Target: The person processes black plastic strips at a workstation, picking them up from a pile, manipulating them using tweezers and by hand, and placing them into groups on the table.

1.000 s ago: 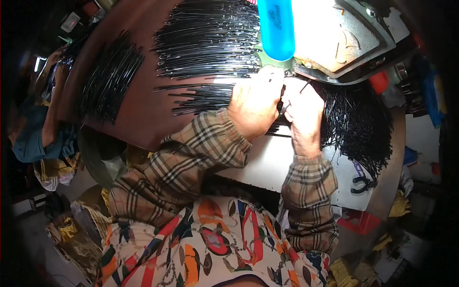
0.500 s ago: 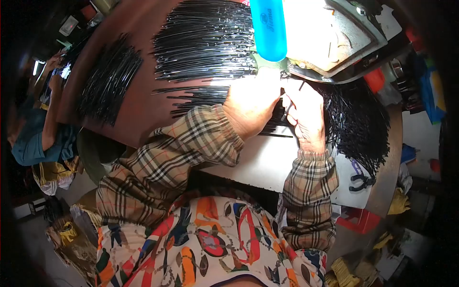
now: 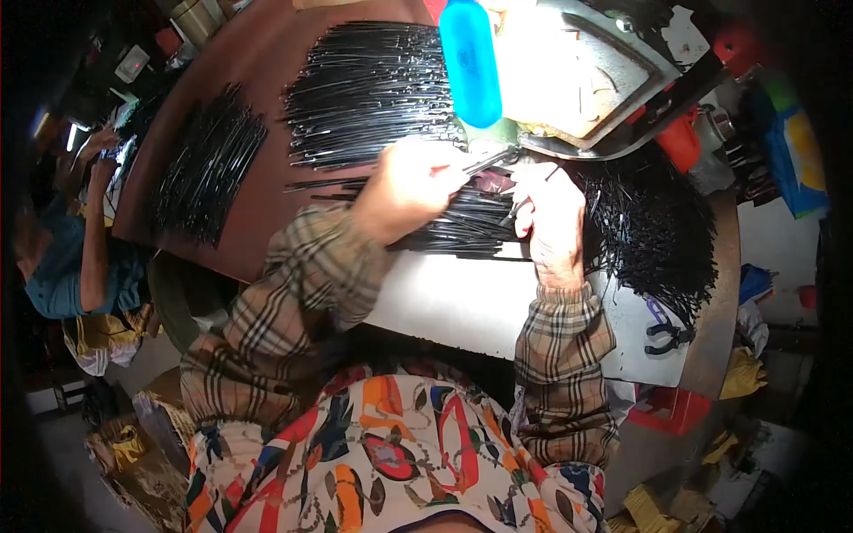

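My left hand (image 3: 404,194) pinches a thin black strip (image 3: 487,161) just below the blue object, near the edge of the machine. To its right, my right hand (image 3: 553,213) has its fingers curled round a short dark piece (image 3: 514,213). Between and below the hands lies a small pile of black strips (image 3: 453,226). A larger pile of black strips (image 3: 369,98) is spread behind my left hand. Right of my right hand is a dense black heap (image 3: 653,226). The blue object (image 3: 472,62) stands beside the brightly lit machine (image 3: 622,67).
Another black pile (image 3: 204,169) lies on the brown tabletop (image 3: 267,191) at the left. Pliers (image 3: 666,333) lie on the right part of the table. A red bin (image 3: 671,410) is below the table edge. A co-worker (image 3: 84,258) is at far left.
My left hand has moved left, away from my right hand, with a strip now visible in its fingers. My right hand has shifted slightly left and down. The whole view has shifted a little.
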`<action>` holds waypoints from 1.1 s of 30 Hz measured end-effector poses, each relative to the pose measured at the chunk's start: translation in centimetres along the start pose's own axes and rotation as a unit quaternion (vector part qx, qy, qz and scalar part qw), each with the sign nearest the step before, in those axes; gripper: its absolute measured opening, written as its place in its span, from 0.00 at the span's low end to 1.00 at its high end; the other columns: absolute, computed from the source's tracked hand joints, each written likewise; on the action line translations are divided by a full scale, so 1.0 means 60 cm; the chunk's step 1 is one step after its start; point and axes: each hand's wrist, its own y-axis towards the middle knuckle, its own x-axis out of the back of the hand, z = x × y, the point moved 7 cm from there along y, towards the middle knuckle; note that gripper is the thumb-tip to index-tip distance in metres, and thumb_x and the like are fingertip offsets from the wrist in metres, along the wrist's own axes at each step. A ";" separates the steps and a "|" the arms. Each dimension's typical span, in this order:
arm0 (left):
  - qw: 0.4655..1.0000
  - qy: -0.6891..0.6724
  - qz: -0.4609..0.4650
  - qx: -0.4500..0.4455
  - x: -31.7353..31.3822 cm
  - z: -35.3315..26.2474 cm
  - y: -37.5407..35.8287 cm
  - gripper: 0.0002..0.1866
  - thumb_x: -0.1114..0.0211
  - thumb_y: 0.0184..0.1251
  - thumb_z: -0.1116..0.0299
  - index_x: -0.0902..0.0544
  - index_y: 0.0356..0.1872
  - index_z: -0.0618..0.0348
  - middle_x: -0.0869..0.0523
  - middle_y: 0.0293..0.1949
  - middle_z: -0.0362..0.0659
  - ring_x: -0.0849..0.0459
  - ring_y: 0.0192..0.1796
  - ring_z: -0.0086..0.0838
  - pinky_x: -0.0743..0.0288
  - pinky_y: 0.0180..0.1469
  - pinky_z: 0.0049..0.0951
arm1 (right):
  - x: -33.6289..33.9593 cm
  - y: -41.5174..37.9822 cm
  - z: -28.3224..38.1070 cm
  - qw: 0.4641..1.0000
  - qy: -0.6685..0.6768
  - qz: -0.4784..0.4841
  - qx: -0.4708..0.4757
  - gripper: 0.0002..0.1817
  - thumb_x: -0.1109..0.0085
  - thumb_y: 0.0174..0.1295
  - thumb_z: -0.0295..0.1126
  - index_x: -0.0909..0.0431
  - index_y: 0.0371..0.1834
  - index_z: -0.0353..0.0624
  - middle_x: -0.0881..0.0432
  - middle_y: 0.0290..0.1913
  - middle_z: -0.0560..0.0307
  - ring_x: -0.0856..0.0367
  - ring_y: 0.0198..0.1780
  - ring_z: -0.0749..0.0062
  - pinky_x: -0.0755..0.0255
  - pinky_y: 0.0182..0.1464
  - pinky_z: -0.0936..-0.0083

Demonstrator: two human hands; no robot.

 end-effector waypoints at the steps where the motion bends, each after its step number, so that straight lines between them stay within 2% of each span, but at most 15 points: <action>1: 0.986 -0.125 0.023 0.108 0.003 0.019 -0.016 0.08 0.35 0.64 0.71 0.16 0.30 0.66 0.22 0.19 0.34 0.30 0.17 0.12 0.39 0.17 0.15 | 0.007 -0.001 0.003 0.999 0.014 -0.031 -0.015 0.05 0.43 0.65 0.29 0.26 0.34 0.38 0.27 0.25 0.62 0.31 0.18 0.83 0.34 0.19 0.85; 4: 0.956 -0.205 0.027 0.210 0.008 0.022 -0.034 0.06 0.34 0.64 0.70 0.15 0.33 0.63 0.23 0.20 0.34 0.32 0.16 0.12 0.42 0.16 0.14 | 0.015 0.002 -0.012 0.994 0.020 -0.077 -0.070 0.06 0.42 0.66 0.29 0.26 0.36 0.38 0.27 0.25 0.62 0.28 0.22 0.83 0.28 0.24 0.82; 5: 0.947 -0.229 0.026 0.223 0.004 0.028 -0.030 0.06 0.33 0.63 0.69 0.15 0.36 0.62 0.22 0.22 0.33 0.33 0.18 0.10 0.44 0.17 0.12 | 0.010 0.002 -0.014 0.993 0.035 -0.063 -0.099 0.08 0.43 0.67 0.29 0.28 0.41 0.34 0.25 0.28 0.59 0.20 0.30 0.75 0.21 0.34 0.77; 8: 0.950 -0.258 0.032 0.173 -0.011 0.022 -0.009 0.07 0.31 0.62 0.70 0.15 0.38 0.61 0.21 0.24 0.33 0.34 0.20 0.10 0.45 0.18 0.12 | 0.001 0.000 -0.007 0.988 0.108 -0.042 -0.097 0.11 0.45 0.69 0.29 0.30 0.46 0.30 0.22 0.34 0.52 0.15 0.39 0.65 0.18 0.42 0.74; 9: 0.947 -0.275 0.033 0.163 -0.016 0.026 -0.004 0.08 0.31 0.61 0.69 0.15 0.38 0.61 0.21 0.24 0.33 0.33 0.20 0.09 0.45 0.18 0.12 | 0.009 0.003 -0.008 0.996 0.025 -0.026 -0.078 0.13 0.46 0.69 0.27 0.33 0.48 0.27 0.20 0.39 0.42 0.15 0.45 0.57 0.18 0.47 0.72; 12: 0.939 -0.313 0.037 0.141 -0.029 0.036 0.008 0.08 0.30 0.61 0.69 0.15 0.38 0.62 0.22 0.24 0.34 0.33 0.21 0.09 0.45 0.19 0.11 | 0.021 0.002 -0.009 0.996 0.082 -0.025 -0.033 0.14 0.46 0.70 0.28 0.33 0.48 0.27 0.19 0.40 0.38 0.15 0.44 0.58 0.18 0.47 0.72; 17: 0.931 -0.326 0.040 0.158 -0.029 0.015 0.013 0.09 0.29 0.60 0.68 0.16 0.37 0.62 0.23 0.23 0.33 0.34 0.21 0.10 0.46 0.19 0.11 | 0.028 0.003 -0.010 0.995 0.081 -0.049 -0.021 0.13 0.46 0.70 0.30 0.33 0.46 0.28 0.18 0.40 0.40 0.14 0.45 0.59 0.18 0.47 0.73; 23: 0.940 -0.325 0.033 0.095 -0.027 0.011 0.019 0.10 0.30 0.61 0.66 0.16 0.36 0.63 0.22 0.24 0.34 0.34 0.20 0.11 0.45 0.19 0.13 | 0.021 0.001 -0.017 0.995 0.087 -0.048 -0.001 0.13 0.46 0.71 0.31 0.32 0.46 0.29 0.17 0.42 0.40 0.15 0.44 0.61 0.19 0.48 0.74; 26: 0.949 -0.295 0.005 0.108 -0.024 0.025 0.022 0.10 0.29 0.60 0.68 0.16 0.37 0.63 0.20 0.25 0.35 0.30 0.22 0.13 0.40 0.22 0.14 | 0.012 0.000 -0.021 0.994 0.092 -0.062 -0.009 0.13 0.47 0.71 0.31 0.32 0.46 0.29 0.18 0.43 0.39 0.15 0.44 0.61 0.20 0.50 0.73; 29: 0.953 -0.297 -0.034 0.056 -0.022 0.026 0.035 0.07 0.35 0.61 0.76 0.14 0.38 0.67 0.17 0.27 0.38 0.23 0.30 0.17 0.26 0.34 0.21 | 0.023 0.013 -0.037 0.990 0.092 -0.107 0.003 0.12 0.47 0.71 0.30 0.29 0.45 0.28 0.18 0.44 0.41 0.15 0.45 0.64 0.21 0.51 0.74; 30: 0.953 -0.297 -0.038 0.055 -0.022 0.026 0.041 0.06 0.35 0.61 0.76 0.14 0.37 0.67 0.16 0.27 0.38 0.22 0.30 0.17 0.26 0.34 0.21 | 0.026 0.018 -0.038 0.988 0.090 -0.127 0.010 0.12 0.47 0.71 0.29 0.27 0.45 0.27 0.17 0.45 0.43 0.16 0.46 0.65 0.22 0.52 0.75; 33: 0.953 -0.298 -0.046 0.029 -0.018 0.022 0.057 0.04 0.35 0.60 0.76 0.16 0.33 0.67 0.16 0.27 0.39 0.22 0.29 0.17 0.26 0.33 0.21 | 0.022 0.027 -0.020 0.992 0.049 -0.106 0.044 0.11 0.45 0.69 0.27 0.21 0.45 0.27 0.17 0.47 0.48 0.18 0.47 0.70 0.24 0.52 0.76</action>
